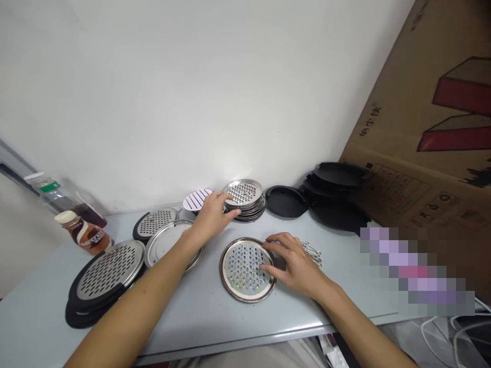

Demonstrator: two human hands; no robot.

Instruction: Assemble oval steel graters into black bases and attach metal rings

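Note:
Near the middle of the table lies a round metal grater disc (247,271) with raised holes and a darker rim. My right hand (293,260) hovers at its right edge, thumb and fingers spread, fingertips over the rim. Behind it stands a stack of similar metal grater discs (245,197). My left hand (215,214) is at the left side of that stack, forefinger over the top disc and thumb apart in front. Whether it touches the discs I cannot tell. Partly behind my right hand is a bunch of bent wire pieces (312,253).
Black round holders (286,202) stand at the back right beside a large cardboard box (414,168). On the left are black-rimmed graters (109,271), plain metal discs (166,243) and two bottles (84,232). A white slotted disc (196,199) sits behind my left hand.

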